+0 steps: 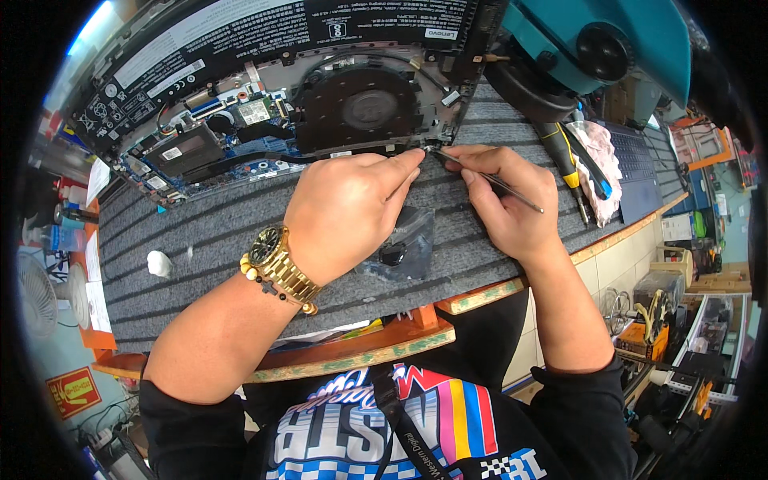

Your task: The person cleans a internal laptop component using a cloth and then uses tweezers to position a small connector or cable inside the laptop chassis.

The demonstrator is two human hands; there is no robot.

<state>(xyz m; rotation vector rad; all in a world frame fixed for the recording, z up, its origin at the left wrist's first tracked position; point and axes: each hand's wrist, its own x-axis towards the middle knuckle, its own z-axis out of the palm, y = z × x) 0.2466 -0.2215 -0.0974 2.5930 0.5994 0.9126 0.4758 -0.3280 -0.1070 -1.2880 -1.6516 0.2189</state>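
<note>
Partly cropped, one opened laptop; right hand pinching one slim tool; whatever left hand holds, I cannot tell.

Hands at work: two, the left hand and the right hand
Thin metal tool in the right fingers: one; whether the left fingers have another, I cannot tell
Opened laptop: one
Round black cooling fan inside it: one
Long black battery: one
Dark keyboard at the right: one
Gold wristwatch: one
Beaded bracelets: at least one
Yellow-and-black screwdriver: one
White fluffy lump: one
Crumpled pink cloth: one
Teal machine: one
Striped grey mat: one
Black sleeves: two
</note>
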